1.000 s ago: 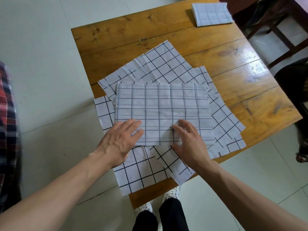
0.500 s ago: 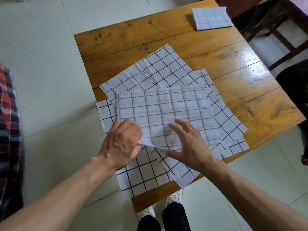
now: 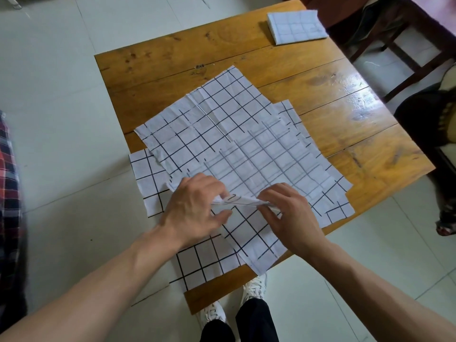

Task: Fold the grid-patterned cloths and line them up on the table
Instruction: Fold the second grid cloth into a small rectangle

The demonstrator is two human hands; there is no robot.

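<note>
Left hand (image 3: 195,211) and right hand (image 3: 288,218) pinch the near edge of the top cloth (image 3: 266,159), lifting it off spread cloths (image 3: 217,114); a folded cloth (image 3: 297,27) lies at the tabletop's (image 3: 153,70) far corner.

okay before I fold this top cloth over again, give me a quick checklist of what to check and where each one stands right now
1. Both hands on the near edge: ok. The left hand and right hand pinch the lifted edge of the top cloth.
2. Only one cloth pinched: cannot tell, the fingers hide the layers.
3. Top cloth flat beyond the lifted edge: ok, it lies smooth on the spread cloths.
4. Cloths fully on the table: not ok, the bottom ones overhang the near and left edges.
5. Room to line up beside the folded cloth: ok, bare wood lies next to it at the far corner.
</note>
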